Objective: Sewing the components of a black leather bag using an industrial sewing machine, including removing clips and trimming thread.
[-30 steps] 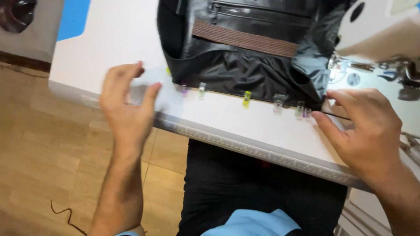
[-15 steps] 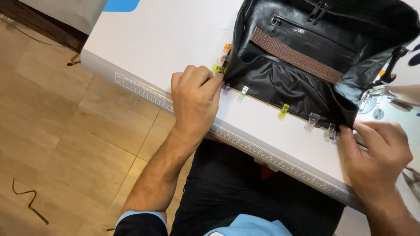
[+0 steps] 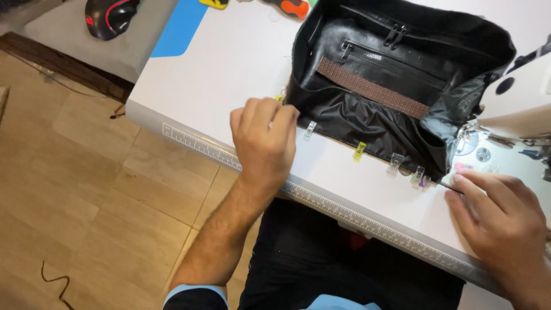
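Across the upper right of the view lies the white tabletop (image 3: 229, 74), a printed ruler strip running along its near edge. On it rests a black bag (image 3: 396, 86), open side up, with a zip pocket inside and a brown webbing strap (image 3: 373, 89) slanting across its lining. At the far right stands a white sewing machine (image 3: 516, 103), and the bag's right corner reaches under it. Beyond the tabletop's left end, a dark mouse with red trim (image 3: 109, 17) sits on a grey surface above the tiled floor.

The left hand (image 3: 264, 143) rests at the bag's near left corner, fingers curled together and pinched at the hem; what exactly they grip is hidden beneath them. The right hand (image 3: 499, 218) lies flat on the tabletop just below the machine, fingers close together, their tips pressing a thin dark edge at the bag's right corner.

Small sewing clips line the bag's near hem: a clear one (image 3: 310, 130), a yellow one (image 3: 359, 150), another clear one (image 3: 395, 163), then a green and purple pair (image 3: 420, 177) nearest the right hand.
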